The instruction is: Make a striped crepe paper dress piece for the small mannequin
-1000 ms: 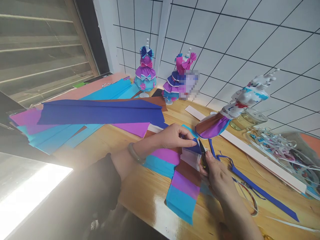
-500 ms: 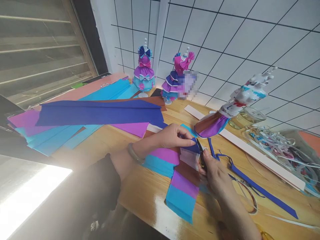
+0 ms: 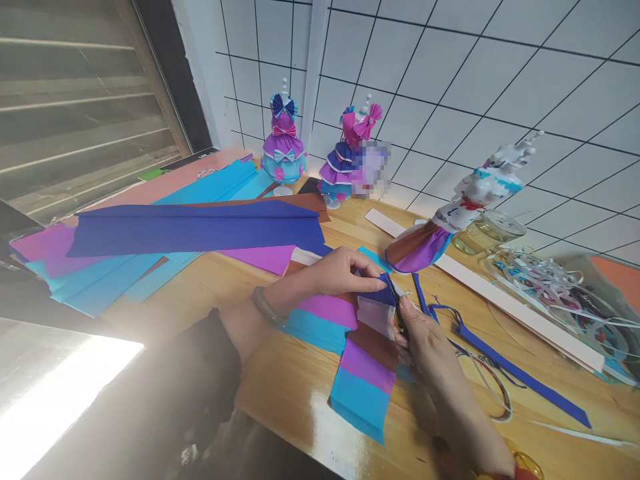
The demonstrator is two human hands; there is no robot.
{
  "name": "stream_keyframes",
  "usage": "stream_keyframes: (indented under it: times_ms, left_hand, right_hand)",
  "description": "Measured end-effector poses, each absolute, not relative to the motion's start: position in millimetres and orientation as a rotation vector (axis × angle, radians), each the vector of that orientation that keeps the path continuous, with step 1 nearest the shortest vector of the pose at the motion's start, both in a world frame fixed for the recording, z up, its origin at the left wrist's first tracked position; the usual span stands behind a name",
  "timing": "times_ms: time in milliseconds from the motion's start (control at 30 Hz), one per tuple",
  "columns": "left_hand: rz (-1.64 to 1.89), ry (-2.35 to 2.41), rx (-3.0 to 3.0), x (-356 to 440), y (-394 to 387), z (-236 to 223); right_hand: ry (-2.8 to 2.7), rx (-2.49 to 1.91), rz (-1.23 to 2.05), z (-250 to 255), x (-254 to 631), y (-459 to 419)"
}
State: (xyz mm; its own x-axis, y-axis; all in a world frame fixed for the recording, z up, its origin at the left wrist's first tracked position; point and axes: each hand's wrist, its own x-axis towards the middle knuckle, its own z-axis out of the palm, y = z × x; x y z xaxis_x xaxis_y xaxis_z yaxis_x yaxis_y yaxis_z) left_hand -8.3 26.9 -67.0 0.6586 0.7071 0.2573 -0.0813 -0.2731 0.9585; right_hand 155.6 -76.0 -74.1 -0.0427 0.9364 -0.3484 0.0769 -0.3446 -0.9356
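Observation:
My left hand (image 3: 343, 270) pinches a folded piece of dark blue crepe paper (image 3: 381, 297) with a pale, translucent lower part, held just above the wooden table (image 3: 280, 380). My right hand (image 3: 425, 337) is closed on small dark scissors (image 3: 399, 313), whose blades sit at the paper's right edge. Under both hands lies a strip of joined purple, brown and light blue paper (image 3: 367, 370).
Long sheets of blue, cyan and purple crepe paper (image 3: 190, 227) cover the left of the table. Two dressed paper dolls (image 3: 283, 143) stand at the tiled wall. A mannequin form (image 3: 450, 213) lies tilted on the right, beside a white strip (image 3: 500, 300), a blue ribbon (image 3: 510, 370) and tangled trimmings (image 3: 555, 283).
The scissors' blades have closed in along the blue paper's edge. Both hands stay in nearly the same place; the view has shifted slightly.

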Motion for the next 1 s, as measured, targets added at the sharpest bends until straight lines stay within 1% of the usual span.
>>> stream_keyframes:
  times_ms: [100,267,400,500,633,733,800,900,1000]
  left_hand:
    - [0.856,0.530,1.720,-8,28,-68]
    - [1.002,0.532,1.680,-6,30,-70]
    - [1.121,0.651,1.559,-6,35,-74]
    - [1.142,0.726,1.470,-6,40,-77]
    - [1.212,0.822,1.398,-5,44,-81]
    - [1.216,0.838,1.352,-5,47,-84]
    - [1.211,0.832,1.309,-6,49,-83]
    - [1.200,0.823,1.215,-10,47,-73]
    - [1.162,0.773,1.225,-14,38,-55]
  right_hand:
    - [-1.104,-1.471,1.419,-74,158,-76]
    - [-1.023,-1.279,1.438,-62,172,-77]
    - [-0.924,-1.257,1.248,-45,197,-85]
    - [-0.892,-1.330,1.106,-35,217,-99]
    - [-0.905,-1.593,0.918,-36,243,-123]
    - [-1.104,-2.015,0.702,-47,268,-141]
    - [-1.228,-2.350,0.440,-59,289,-154]
    - [-1.310,-2.637,0.162,-78,322,-176]
    - [-1.342,-2.825,0.027,-97,342,-201]
